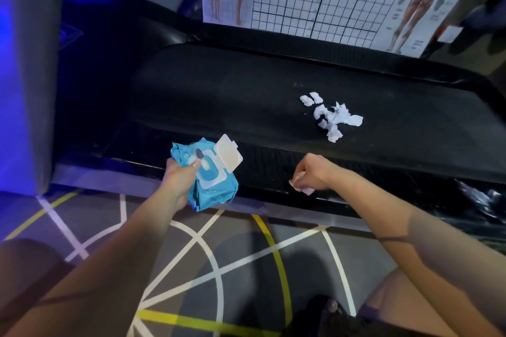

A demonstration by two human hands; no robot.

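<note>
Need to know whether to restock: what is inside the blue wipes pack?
The white flip lid stands open beside a pale opening, which is partly covered by the thumb of the left hand. The wrapper of the blue wipes pack hides how many wipes remain.

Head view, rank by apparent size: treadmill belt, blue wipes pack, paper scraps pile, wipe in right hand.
1. treadmill belt, by far.
2. blue wipes pack, slightly bigger than the scraps, but nearer the camera, so unsure.
3. paper scraps pile.
4. wipe, mostly hidden under the right hand.
</note>
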